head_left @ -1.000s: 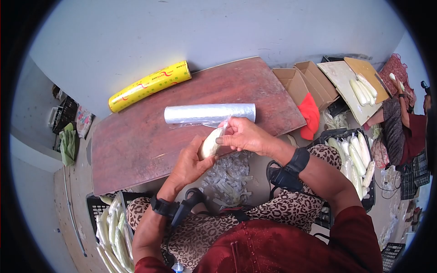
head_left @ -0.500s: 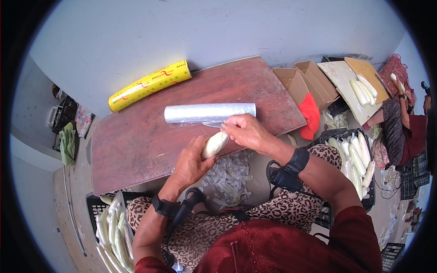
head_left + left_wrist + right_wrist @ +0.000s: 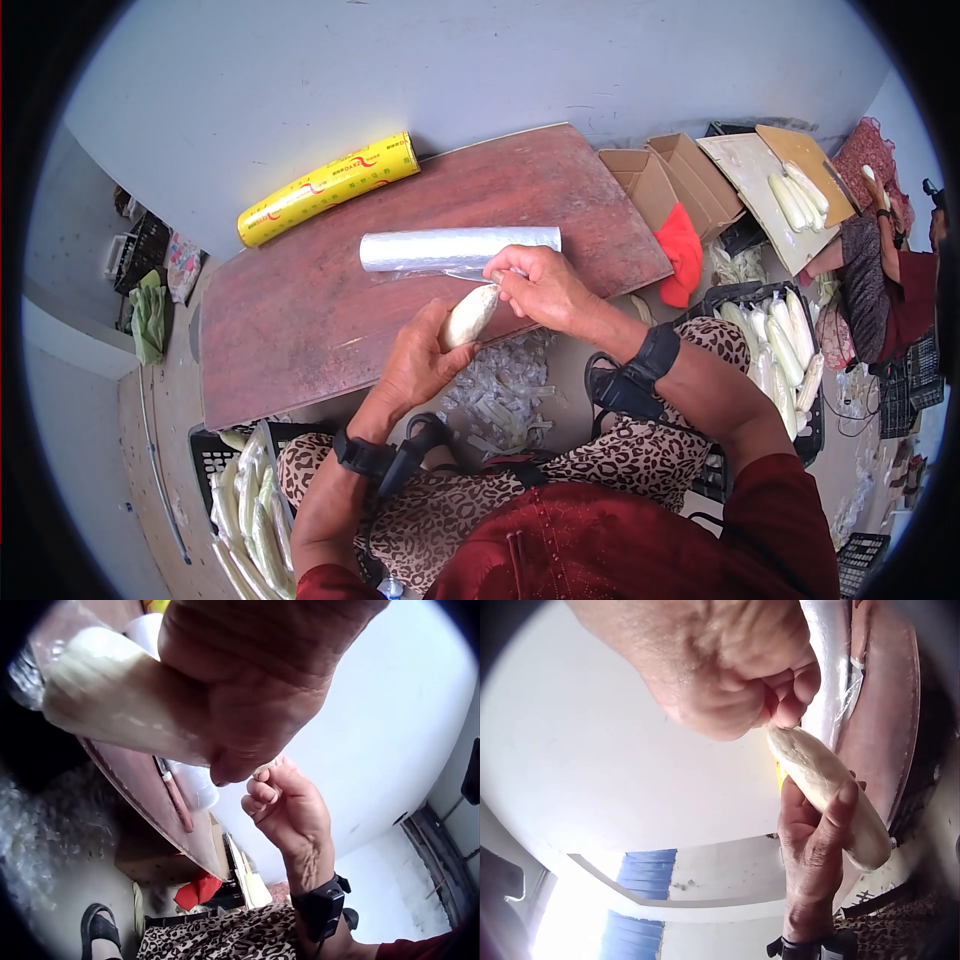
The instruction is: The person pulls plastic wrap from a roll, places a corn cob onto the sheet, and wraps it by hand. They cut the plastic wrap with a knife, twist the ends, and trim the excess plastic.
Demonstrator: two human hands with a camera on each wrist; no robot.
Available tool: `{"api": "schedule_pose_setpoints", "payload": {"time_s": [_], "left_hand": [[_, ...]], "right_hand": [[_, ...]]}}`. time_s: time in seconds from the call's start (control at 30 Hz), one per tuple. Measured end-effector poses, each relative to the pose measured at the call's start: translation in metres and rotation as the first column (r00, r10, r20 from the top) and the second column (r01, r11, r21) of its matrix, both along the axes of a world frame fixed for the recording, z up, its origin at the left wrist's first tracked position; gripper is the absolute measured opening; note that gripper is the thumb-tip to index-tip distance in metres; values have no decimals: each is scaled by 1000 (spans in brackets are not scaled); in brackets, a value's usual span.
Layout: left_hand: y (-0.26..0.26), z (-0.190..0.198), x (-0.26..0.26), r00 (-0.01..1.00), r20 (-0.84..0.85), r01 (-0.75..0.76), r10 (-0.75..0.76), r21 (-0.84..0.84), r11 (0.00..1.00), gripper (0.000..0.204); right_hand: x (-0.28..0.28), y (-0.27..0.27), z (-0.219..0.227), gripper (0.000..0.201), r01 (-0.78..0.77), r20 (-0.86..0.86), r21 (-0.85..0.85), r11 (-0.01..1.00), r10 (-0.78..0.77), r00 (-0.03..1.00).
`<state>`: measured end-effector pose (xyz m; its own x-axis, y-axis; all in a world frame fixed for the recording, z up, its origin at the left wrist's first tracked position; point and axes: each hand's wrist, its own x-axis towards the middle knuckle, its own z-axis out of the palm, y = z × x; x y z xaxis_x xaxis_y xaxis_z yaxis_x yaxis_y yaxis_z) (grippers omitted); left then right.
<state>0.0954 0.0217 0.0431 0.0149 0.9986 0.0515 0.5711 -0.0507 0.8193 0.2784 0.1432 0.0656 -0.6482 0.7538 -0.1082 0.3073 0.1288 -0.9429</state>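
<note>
A pale, long vegetable [image 3: 469, 316] lies in my left hand [image 3: 415, 357], thumb on one side and fingers on the other; the right wrist view shows the whole vegetable [image 3: 829, 780]. At its upper tip, the thumb and fingers of my right hand [image 3: 549, 290] are pinched together; whether they hold film or the tip itself is hard to tell. Behind the hands, a roll of clear film [image 3: 460, 249] lies on the red-brown table [image 3: 300, 330], a loose edge of film along its near side. A knife with a reddish handle [image 3: 178, 802] shows beside the roll in the left wrist view.
A yellow printed roll [image 3: 330, 190] lies at the table's back edge. Crates of pale vegetables stand at left [image 3: 205, 455] and right [image 3: 815, 430]. Film scraps [image 3: 500, 395] lie on the floor below. Cardboard boxes [image 3: 690, 180] and a red cloth [image 3: 680, 255] are at right.
My right hand has drawn its fingers from the vegetable's side to its upper tip, and the bit of film seen standing up there is no longer visible. My left hand keeps its hold.
</note>
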Motion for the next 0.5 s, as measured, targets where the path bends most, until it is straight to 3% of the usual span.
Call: {"api": "schedule_pose_setpoints", "payload": {"time_s": [0.23,0.5], "left_hand": [[-2,6,2,1000,-11,-21,21,-4,1000,44],[-2,5,2,999,-47,-12,11,-5,1000,44]], "right_hand": [[3,2,-1,20,-83,137,209,974,55,989],[6,4,-3,21,-133,96,357,925,105,990]]}}
